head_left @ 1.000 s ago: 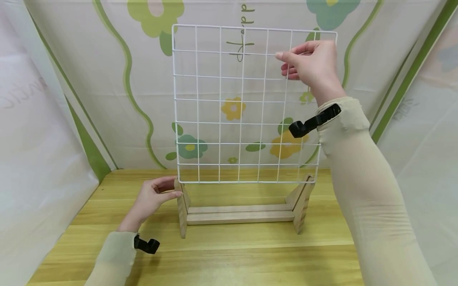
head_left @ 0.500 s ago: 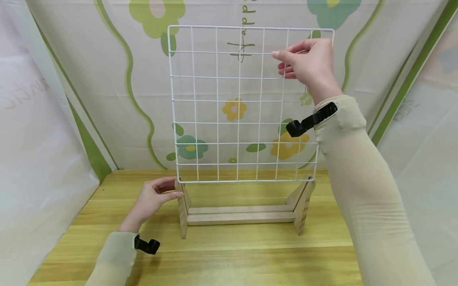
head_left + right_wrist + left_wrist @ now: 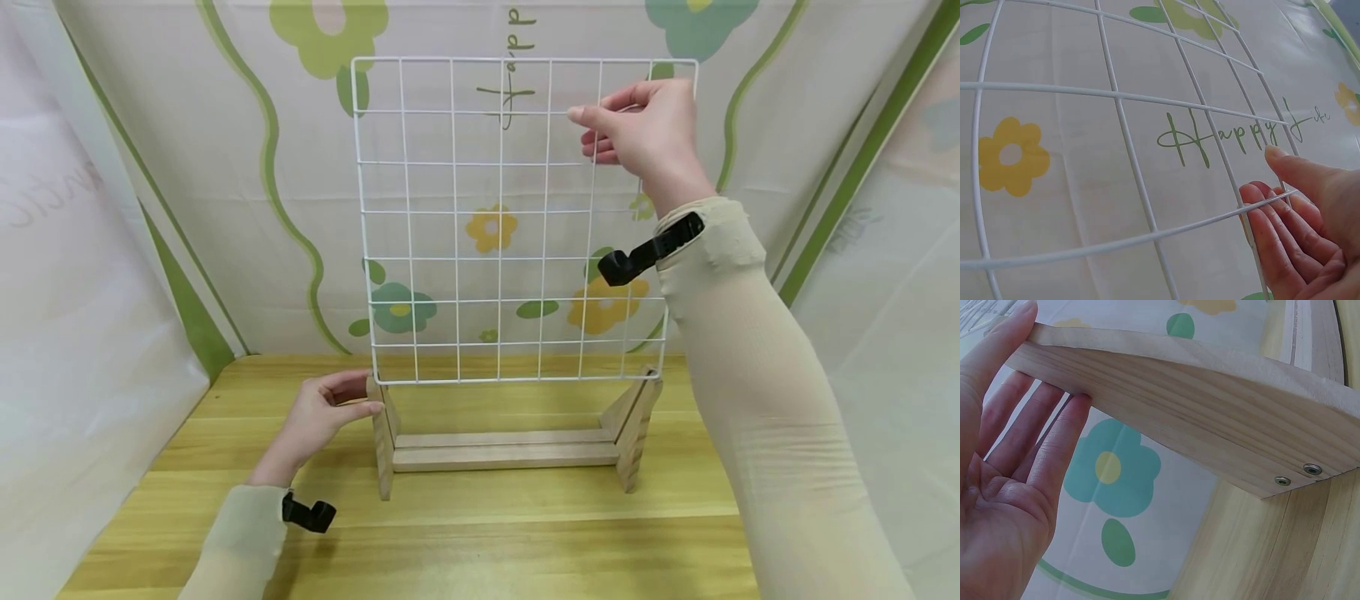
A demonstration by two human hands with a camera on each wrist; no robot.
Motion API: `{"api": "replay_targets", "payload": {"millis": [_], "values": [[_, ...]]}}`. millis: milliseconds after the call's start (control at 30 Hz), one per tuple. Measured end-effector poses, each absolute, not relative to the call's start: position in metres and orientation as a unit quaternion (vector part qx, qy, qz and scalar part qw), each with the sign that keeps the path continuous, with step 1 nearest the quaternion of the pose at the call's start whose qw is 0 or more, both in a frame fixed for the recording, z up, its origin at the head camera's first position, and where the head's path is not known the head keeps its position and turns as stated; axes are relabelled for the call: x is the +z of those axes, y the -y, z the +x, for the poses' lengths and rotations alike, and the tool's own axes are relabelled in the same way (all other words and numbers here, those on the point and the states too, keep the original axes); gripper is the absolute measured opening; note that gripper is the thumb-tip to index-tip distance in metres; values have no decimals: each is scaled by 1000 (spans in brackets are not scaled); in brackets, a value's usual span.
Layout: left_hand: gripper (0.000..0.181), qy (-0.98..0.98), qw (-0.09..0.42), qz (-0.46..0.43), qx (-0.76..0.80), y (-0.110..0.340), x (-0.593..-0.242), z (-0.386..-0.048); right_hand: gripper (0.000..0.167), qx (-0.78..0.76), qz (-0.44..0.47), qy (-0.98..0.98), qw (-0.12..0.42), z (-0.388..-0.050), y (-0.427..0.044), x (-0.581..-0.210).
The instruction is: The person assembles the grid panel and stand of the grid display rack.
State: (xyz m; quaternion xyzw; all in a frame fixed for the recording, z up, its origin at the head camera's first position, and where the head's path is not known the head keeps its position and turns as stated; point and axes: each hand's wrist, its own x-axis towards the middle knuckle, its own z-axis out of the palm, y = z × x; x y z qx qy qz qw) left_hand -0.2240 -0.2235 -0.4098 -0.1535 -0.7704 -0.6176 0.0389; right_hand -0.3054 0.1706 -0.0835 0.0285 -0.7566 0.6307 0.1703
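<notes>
A white wire grid panel (image 3: 500, 163) stands above a wooden stand (image 3: 506, 457) in the head view. Its lower corners meet the tops of the stand's two side pieces; whether they sit in the slots cannot be told. My right hand (image 3: 652, 133) holds the panel near its upper right corner. In the right wrist view, the thumb and fingers of that hand (image 3: 1310, 244) lie about the white wires (image 3: 1117, 95), fingers partly behind them. My left hand (image 3: 311, 423) pinches the top of the left side piece (image 3: 382, 450), with thumb and fingers on opposite faces (image 3: 1166, 394).
The stand rests on a wood-grain table (image 3: 480, 550). Behind it hangs a flower-printed cloth (image 3: 300, 150), and more cloth walls (image 3: 90, 275) close in both sides. Two screw heads (image 3: 1312, 469) show low on the side piece in the left wrist view.
The panel has shifted slightly left, and its top edge has become more level. My right hand has moved a little left with it. The left hand and the stand have stayed put.
</notes>
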Motion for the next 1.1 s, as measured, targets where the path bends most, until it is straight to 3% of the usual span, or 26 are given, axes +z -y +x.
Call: {"api": "replay_targets", "payload": {"millis": [1100], "values": [[47, 767, 49, -158, -620, 227, -412, -225, 40, 647, 41, 740, 180, -310, -165, -83]]}}
